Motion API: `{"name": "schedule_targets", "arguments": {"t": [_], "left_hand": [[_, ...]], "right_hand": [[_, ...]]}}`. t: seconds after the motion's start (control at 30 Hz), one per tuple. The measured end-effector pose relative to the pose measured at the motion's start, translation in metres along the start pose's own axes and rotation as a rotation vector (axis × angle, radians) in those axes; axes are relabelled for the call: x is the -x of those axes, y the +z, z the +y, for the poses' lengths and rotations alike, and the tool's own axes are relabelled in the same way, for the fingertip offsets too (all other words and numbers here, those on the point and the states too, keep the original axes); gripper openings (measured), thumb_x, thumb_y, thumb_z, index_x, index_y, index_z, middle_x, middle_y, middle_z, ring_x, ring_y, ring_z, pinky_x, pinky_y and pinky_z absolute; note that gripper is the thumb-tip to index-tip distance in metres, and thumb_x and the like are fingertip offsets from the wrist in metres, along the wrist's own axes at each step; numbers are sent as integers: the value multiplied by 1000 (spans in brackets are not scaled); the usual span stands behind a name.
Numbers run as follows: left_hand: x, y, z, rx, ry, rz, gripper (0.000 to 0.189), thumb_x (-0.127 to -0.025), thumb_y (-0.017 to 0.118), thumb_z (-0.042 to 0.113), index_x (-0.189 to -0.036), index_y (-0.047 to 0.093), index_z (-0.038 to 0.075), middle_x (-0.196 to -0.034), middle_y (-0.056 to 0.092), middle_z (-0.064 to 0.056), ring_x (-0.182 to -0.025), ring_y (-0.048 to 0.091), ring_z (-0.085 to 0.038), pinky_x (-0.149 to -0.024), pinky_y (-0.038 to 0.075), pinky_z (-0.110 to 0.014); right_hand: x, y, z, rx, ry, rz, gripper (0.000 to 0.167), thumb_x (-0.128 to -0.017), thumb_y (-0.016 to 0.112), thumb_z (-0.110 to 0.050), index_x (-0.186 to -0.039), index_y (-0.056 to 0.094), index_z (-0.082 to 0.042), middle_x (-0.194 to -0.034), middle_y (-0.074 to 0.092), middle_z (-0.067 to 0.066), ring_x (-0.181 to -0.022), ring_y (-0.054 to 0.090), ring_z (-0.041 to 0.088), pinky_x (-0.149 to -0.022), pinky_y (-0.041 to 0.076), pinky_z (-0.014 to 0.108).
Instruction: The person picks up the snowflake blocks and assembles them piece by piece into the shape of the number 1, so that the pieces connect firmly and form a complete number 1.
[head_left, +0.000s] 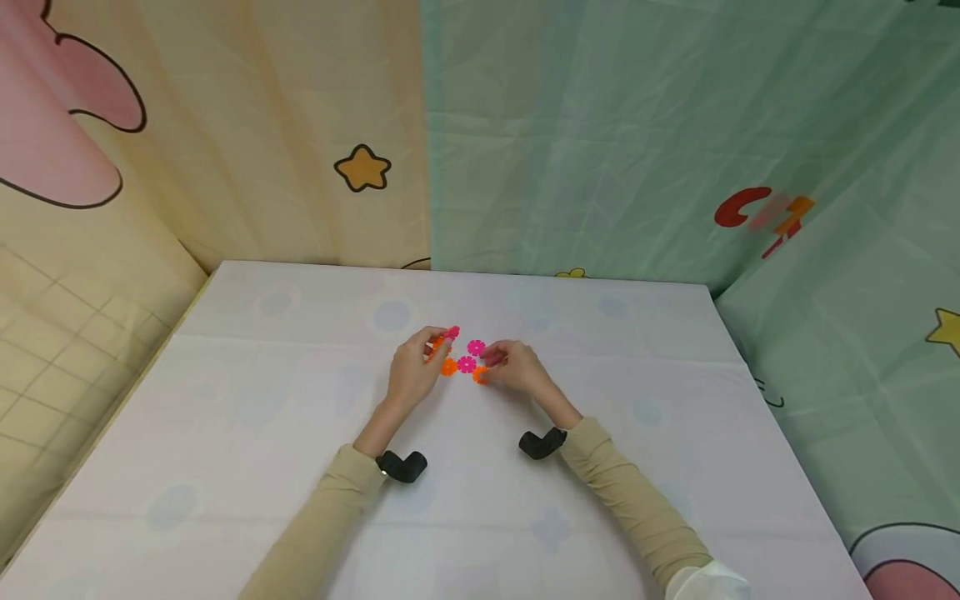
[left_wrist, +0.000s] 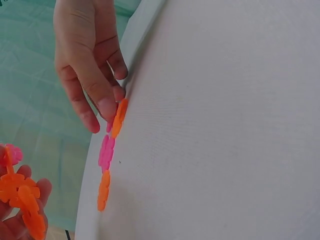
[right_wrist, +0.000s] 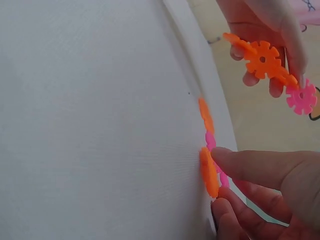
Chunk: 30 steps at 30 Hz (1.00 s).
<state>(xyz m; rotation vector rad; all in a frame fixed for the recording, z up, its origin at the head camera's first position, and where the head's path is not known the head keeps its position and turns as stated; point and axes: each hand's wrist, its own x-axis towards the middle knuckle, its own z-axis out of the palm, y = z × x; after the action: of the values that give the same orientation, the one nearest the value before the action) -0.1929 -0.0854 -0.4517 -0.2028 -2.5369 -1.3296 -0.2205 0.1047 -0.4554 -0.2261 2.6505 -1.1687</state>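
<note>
My left hand (head_left: pixel 412 367) holds a small cluster of joined snowflake discs above the table. In the right wrist view this cluster shows orange discs (right_wrist: pixel 263 59) set at angles to one another, with a pink disc (right_wrist: pixel 302 97) at the end by the thumb. On the tabletop, my right hand (head_left: pixel 517 368) pinches a single orange disc (right_wrist: pixel 209 172) between thumb and fingers. Beside it lie two pink discs, a nearer one (head_left: pixel 467 364) and a farther one (head_left: pixel 476 347), the farther close to the right fingertips. Another orange disc (head_left: pixel 448 367) lies flat below the left hand.
A white-covered table (head_left: pixel 465 517) spreads around both hands. Its far edge meets a hanging curtain, yellow (head_left: pixel 285 150) on the left and green (head_left: pixel 585 150) on the right. Black wrist-worn devices sit at the left wrist (head_left: pixel 402 467) and right wrist (head_left: pixel 542 444).
</note>
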Motion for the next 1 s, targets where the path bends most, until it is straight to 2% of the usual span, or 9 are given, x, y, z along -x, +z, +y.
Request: {"name": "schedule_targets", "arguments": {"t": [0.17, 0.37, 0.6, 0.8, 1.0], "left_hand": [[0, 0, -1, 15, -22, 6, 22, -95, 60, 22, -110, 66, 7, -89, 70, -8, -79, 57, -22, -64, 46, -26], [0, 1, -2, 25, -22, 23, 20, -93, 62, 23, -104, 68, 8, -85, 70, -7, -74, 55, -20, -60, 43, -25], [2, 1, -3, 35, -29, 30, 19, -93, 64, 25, -101, 69, 9, -82, 69, -7, -65, 51, -18, -54, 39, -22], [3, 3, -3, 37, -42, 7, 18, -93, 63, 25, -101, 68, 9, -83, 66, -8, -59, 48, -17, -51, 38, -22], [4, 6, -3, 36, -45, -15, 18, -93, 62, 25, -100, 68, 9, -85, 68, -7, -63, 52, -17, -51, 39, -22]], "right_hand": [[0, 1, -2, 54, -1, -18, 31, -76, 81, -16, -103, 70, -7, -93, 68, 7, -79, 56, 17, -70, 49, 25], [0, 0, -2, 43, 23, -30, 26, -75, 82, -15, -99, 73, -8, -88, 67, 5, -76, 56, 17, -66, 48, 22], [1, -4, 0, 67, -11, -47, 12, -84, 72, -12, -95, 74, -7, -89, 68, 5, -78, 56, 16, -69, 50, 23], [3, -12, -2, 58, 5, -85, 15, -87, 70, -15, -100, 71, -6, -88, 66, 7, -77, 56, 18, -67, 50, 22], [4, -20, -4, 51, -2, -37, 21, -88, 69, -15, -106, 71, -6, -90, 66, 9, -77, 56, 18, -66, 49, 22]]}}
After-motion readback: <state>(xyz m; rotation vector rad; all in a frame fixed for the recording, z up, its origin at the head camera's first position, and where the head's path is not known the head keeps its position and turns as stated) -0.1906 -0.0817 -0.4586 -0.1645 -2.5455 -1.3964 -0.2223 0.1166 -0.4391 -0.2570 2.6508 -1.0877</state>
